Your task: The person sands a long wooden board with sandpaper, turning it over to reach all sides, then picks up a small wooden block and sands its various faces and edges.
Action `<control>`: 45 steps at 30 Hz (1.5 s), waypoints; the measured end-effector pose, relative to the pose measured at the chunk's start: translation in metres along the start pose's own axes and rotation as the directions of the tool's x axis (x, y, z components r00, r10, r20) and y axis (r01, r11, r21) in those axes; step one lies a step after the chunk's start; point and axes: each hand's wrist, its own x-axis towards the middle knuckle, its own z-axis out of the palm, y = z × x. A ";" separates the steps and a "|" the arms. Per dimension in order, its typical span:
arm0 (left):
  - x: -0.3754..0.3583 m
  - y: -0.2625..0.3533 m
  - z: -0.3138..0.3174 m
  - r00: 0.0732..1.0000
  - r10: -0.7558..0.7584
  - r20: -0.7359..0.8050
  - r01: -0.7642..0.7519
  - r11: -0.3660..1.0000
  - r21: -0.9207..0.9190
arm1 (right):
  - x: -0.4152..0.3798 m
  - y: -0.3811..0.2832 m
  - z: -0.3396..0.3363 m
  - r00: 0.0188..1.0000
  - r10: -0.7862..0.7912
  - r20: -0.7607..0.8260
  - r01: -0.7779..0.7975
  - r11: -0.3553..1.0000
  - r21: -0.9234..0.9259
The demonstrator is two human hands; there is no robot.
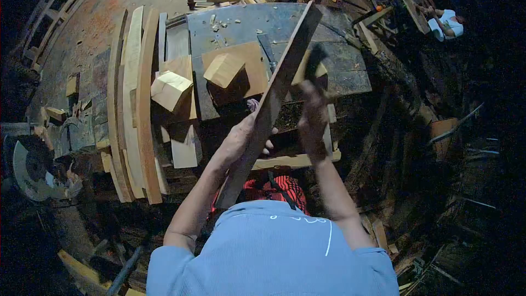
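Note:
A long wooden plank [285, 68] slants up from near my waist to above the workbench, its narrow edge towards me. My left hand [241, 138] is closed around its lower half, the thumb side on the near face and fingertips showing past the right side. To the right of the plank is my right hand [312, 114], raised and apart from it; motion blur smears its fingers. Beyond the plank, a wood block [224, 70] sits on a flat square board [255, 66] on the dark workbench [246, 16]. A second block [171, 89] stands left of it.
Several long boards [147, 104] lie side by side at the left. A circular saw blade [24, 161] shows at the far left. Wood chips [219, 23] are scattered over the bench. Another person [449, 24] is at the upper right, near stacked timber. Scrap wood [82, 268] lies at lower left.

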 end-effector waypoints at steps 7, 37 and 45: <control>-0.009 0.004 -0.006 0.992 -0.060 0.113 0.059 0.998 0.011 | 0.028 -0.015 -0.020 0.722 -0.559 0.408 0.674 0.700 -0.234; -0.059 -0.002 -0.023 0.972 -0.227 0.051 0.226 0.974 0.026 | 0.100 0.032 -0.035 0.691 -0.596 0.409 0.706 0.680 -0.200; -0.066 0.007 -0.015 0.997 -0.064 -0.039 0.075 0.844 0.531 | 0.125 -0.001 -0.079 0.864 -0.501 -0.049 0.468 0.836 -0.286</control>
